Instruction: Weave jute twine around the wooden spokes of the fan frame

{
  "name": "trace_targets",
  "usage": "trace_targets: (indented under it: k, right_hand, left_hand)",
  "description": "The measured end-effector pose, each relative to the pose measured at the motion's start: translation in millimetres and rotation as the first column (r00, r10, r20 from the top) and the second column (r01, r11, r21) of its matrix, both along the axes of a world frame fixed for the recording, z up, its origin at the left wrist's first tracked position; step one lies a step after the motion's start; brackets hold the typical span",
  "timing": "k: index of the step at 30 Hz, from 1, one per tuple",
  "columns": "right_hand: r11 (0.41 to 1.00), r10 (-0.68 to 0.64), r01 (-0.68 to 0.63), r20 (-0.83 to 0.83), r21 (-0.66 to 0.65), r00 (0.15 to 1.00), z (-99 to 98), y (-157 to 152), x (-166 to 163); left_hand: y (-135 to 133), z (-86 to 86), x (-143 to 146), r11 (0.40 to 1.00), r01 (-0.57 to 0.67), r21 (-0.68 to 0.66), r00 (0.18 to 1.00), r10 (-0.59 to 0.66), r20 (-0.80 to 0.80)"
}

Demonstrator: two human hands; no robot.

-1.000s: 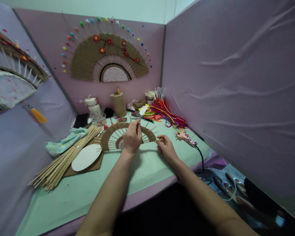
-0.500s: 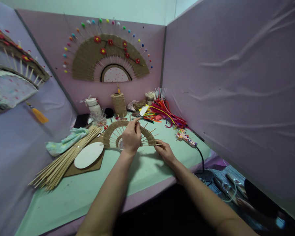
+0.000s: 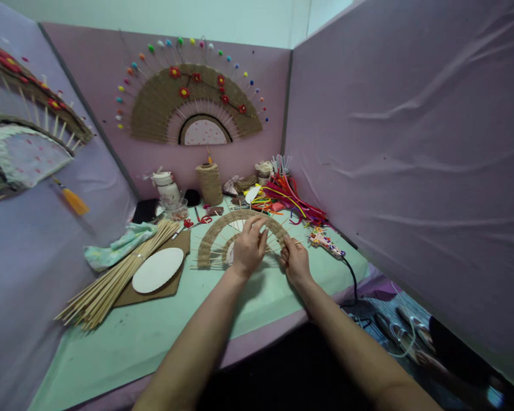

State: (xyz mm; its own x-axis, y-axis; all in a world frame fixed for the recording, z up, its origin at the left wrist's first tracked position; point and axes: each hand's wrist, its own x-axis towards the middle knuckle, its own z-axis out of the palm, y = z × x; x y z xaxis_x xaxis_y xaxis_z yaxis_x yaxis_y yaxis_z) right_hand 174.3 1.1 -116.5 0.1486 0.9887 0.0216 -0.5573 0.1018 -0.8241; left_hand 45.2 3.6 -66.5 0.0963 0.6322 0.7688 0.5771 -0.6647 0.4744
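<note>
A half-round fan [image 3: 208, 242] of thin sticks and woven brown twine lies on the green cloth, its arch pointing away from me. Above its middle is my left hand [image 3: 247, 251], fingers bent and drawn together near the thumb; whatever they pinch is too small to make out. My right hand [image 3: 295, 261] grips the right end of the fan's woven band between thumb and fingers. Bare stick tips poke out beyond the outer band. Part of the white centre is covered by my left hand.
To the left, a bundle of sticks [image 3: 120, 274] and a white oval card [image 3: 158, 270] rest on cardboard. Red scissors [image 3: 204, 220], a twine spool [image 3: 209, 185] and pipe cleaners [image 3: 297, 200] lie behind. A glue gun [image 3: 325, 244] with a cord sits right. A larger fan [image 3: 154, 108] hangs behind.
The fan has shifted right and turned slightly. My left hand has moved right and a little nearer along it. My right hand has moved up onto the right end of the band.
</note>
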Motion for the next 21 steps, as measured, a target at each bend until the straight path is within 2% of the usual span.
trace_targets:
  k: [3,6,8,10,12,15,17,18,19,21]
  right_hand:
    - [0.998,-0.054,0.055,-0.118,0.004,0.992,4.1,4.5,6.1]
    - [0.996,-0.087,0.092,-0.177,0.021,0.98,13.7,12.8,10.6]
    - [0.996,-0.077,0.086,-0.192,0.04,0.978,23.1,20.5,10.1]
    - [0.996,-0.047,0.061,-0.194,0.067,0.98,32.4,28.1,4.4]
    - [0.996,0.005,0.013,-0.194,0.087,0.981,38.6,33.3,-6.8]
    - [0.99,0.118,-0.101,-0.19,0.099,0.975,38.2,35.7,-27.7]
    - [0.976,0.205,-0.191,-0.153,0.102,0.967,32.2,35.6,-38.4]
    - [0.968,0.242,-0.23,-0.122,0.104,0.963,28.4,35.7,-41.8]
    - [0.96,0.267,-0.258,-0.086,0.106,0.96,24.6,35.9,-43.8]
    - [0.953,0.282,-0.279,-0.008,0.116,0.959,18.5,36.4,-44.3]
  left_hand:
    - [-6.7,-10.9,8.7,0.998,0.053,-0.043,0.996,-0.056,-0.073]
    - [-9.5,-20.5,17.1,0.979,0.088,-0.182,0.989,-0.108,-0.102]
    - [-5.9,-26.1,22.4,0.936,0.099,-0.339,0.995,-0.104,0.003]
    - [2.0,-30.3,25.3,0.86,0.185,-0.476,0.967,-0.072,0.246]
    - [11.6,-31.8,23.8,0.794,0.349,-0.497,0.836,-0.024,0.548]
    - [22.8,-29.0,12.6,0.699,0.622,-0.353,0.471,0.026,0.882]
    - [26.2,-25.4,2.6,0.615,0.759,-0.213,0.239,0.04,0.97]
    - [27.0,-23.8,-1.9,0.58,0.8,-0.15,0.153,0.044,0.987]
    - [27.4,-22.4,-5.6,0.56,0.822,-0.102,0.092,0.046,0.995]
    - [27.9,-20.4,-10.3,0.558,0.828,-0.049,0.024,0.052,0.998]
